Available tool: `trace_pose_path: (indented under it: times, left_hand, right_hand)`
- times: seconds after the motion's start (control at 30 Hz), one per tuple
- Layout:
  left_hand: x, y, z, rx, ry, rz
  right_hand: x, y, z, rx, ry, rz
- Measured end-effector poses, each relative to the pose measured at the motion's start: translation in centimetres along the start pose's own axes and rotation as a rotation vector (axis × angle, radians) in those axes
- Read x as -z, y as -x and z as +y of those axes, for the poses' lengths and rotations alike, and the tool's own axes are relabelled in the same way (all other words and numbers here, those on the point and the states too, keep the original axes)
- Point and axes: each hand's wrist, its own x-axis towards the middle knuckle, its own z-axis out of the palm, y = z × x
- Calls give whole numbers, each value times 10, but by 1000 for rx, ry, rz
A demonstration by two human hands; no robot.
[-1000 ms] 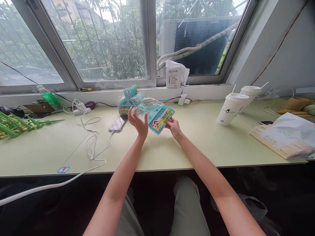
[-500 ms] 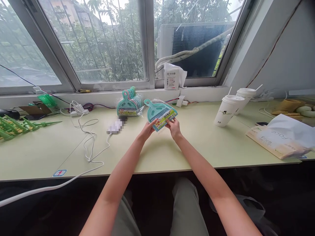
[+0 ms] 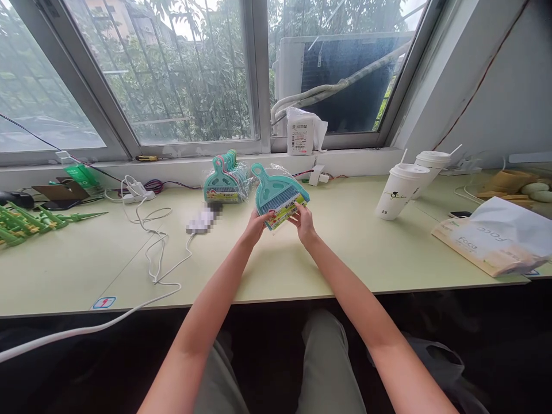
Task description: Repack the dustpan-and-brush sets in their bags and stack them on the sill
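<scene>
Above the middle of the table, a wrapped teal dustpan-and-brush set (image 3: 276, 192) is held in both hands. It leans at a slant, its ring handle at the upper left and a yellow label along its lower edge. My left hand (image 3: 256, 225) grips its lower left corner, thumb on the front. On the lower right edge, my right hand (image 3: 304, 223) is closed with its thumb over the label. Behind to the left stands a row of similar dustpan sets (image 3: 224, 187) in clear plastic, mostly teal with a pink edge showing.
A white cable (image 3: 159, 253) runs over the pale table (image 3: 276, 276), left of my hands. Two lidded cups (image 3: 399, 192) with straws and a tissue pack (image 3: 491, 236) are at the right. Green spiky plastic pieces (image 3: 38, 221) lie far left. A white package (image 3: 302, 132) sits on the sill.
The held dustpan set has tipped more upright, its handle rising slightly. Both hands keep hold of it in nearly the same place.
</scene>
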Motion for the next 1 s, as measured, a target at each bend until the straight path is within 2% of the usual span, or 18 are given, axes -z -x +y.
trace_pose_path:
  times: [0.1,0.2,0.3,0.53,0.67,0.77,0.87,0.93,1.0]
  left_hand:
    - [4,-2,-1,-18,-40,-45]
    - [7,-2,-1,-24,-58,-87]
    - [8,-1,1,-19,-68,-90]
    - [4,4,3,8,-99,-167]
    - [3,5,5,-8,-83,-146]
    - [6,3,8,-22,-49,-76]
    - [10,2,12,-41,-38,-6]
    - [11,2,15,-33,-66,1]
    - [8,5,17,-8,-109,-34]
  right_hand:
    - [8,-7,-4,10,-66,87]
    - [14,-10,-6,-2,-105,83]
    - [14,-9,-6,11,-93,85]
    - [14,-8,-4,-6,-76,200]
    - [16,-9,-7,12,-70,117]
    - [12,-7,-9,55,-102,-33]
    - [5,-4,-7,3,-90,-190]
    - [2,-3,-4,-44,-57,-210]
    - [2,-2,-1,-33,-58,-164]
